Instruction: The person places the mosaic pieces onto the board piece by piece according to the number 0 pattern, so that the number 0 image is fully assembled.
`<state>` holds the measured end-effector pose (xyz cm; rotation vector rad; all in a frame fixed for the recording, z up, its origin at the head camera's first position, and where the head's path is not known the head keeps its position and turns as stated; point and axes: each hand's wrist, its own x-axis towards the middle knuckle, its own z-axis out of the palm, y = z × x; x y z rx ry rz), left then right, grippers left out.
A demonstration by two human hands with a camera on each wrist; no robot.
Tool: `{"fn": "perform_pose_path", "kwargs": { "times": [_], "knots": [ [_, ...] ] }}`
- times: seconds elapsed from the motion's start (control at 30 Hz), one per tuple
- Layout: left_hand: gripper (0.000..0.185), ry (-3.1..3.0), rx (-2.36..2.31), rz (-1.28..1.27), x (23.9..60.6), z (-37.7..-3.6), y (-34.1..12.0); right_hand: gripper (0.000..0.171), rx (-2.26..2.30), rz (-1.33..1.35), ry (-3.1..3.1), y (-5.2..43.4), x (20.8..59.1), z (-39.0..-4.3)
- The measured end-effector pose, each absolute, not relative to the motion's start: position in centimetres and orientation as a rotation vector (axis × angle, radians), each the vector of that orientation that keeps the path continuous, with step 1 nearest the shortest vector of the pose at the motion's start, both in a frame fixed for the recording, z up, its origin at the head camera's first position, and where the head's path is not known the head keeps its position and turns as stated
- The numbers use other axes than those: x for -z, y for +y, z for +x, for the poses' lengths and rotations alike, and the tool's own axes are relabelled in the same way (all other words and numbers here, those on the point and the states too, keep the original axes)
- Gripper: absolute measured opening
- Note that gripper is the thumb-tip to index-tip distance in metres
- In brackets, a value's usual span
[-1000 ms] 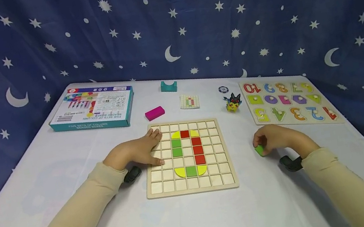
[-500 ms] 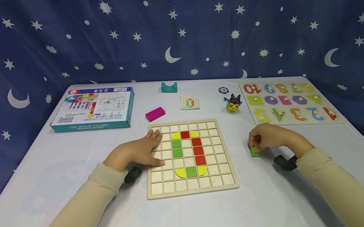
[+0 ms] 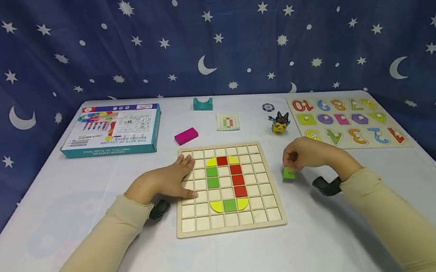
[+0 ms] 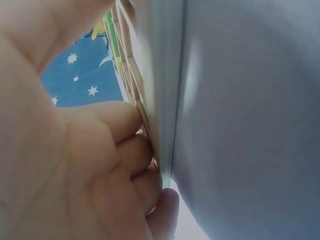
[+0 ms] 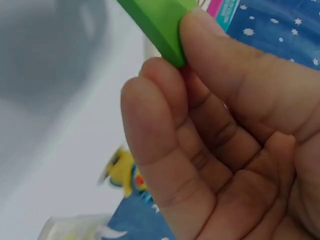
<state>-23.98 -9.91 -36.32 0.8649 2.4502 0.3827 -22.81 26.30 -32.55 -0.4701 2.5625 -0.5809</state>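
Observation:
A wooden grid board [image 3: 232, 227] lies on the white table, with red, green and yellow tiles forming an oval in its middle cells. My left hand [image 3: 165, 182] rests flat on the board's left side, fingers straight; in the left wrist view its fingers [image 4: 125, 145] lie against the board's edge [image 4: 130, 80]. My right hand [image 3: 312, 154] hovers just right of the board and pinches a green tile [image 3: 288, 173] between thumb and fingers. The right wrist view shows that green tile [image 5: 157, 22] held at the fingertips.
At the back left lies a teal toy box [image 3: 113, 130]. A magenta block [image 3: 186, 136], a teal block [image 3: 202, 104], a small pattern card [image 3: 226, 122], a round token [image 3: 267, 107] and a yellow figurine [image 3: 279, 123] sit behind the board. A number puzzle board [image 3: 346, 126] lies at the right.
My right hand has carried the green tile leftward and slightly up, from the table toward the board's right edge. The left hand has stayed put.

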Motion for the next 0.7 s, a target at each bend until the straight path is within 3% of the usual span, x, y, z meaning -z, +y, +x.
{"fn": "perform_pose_path", "kwargs": {
  "times": [0.33, 0.7],
  "knots": [
    [0.092, 2.449, -0.383, 0.868, 36.3, -24.0, -9.9, 0.012, 0.622, -0.627, 2.539, 21.4, 32.2, -23.8],
    [0.092, 2.445, -0.390, 0.866, 36.2, -23.9, -9.9, 0.010, 0.600, -0.770, 2.454, 15.0, 32.9, -23.9]
  ]
}}
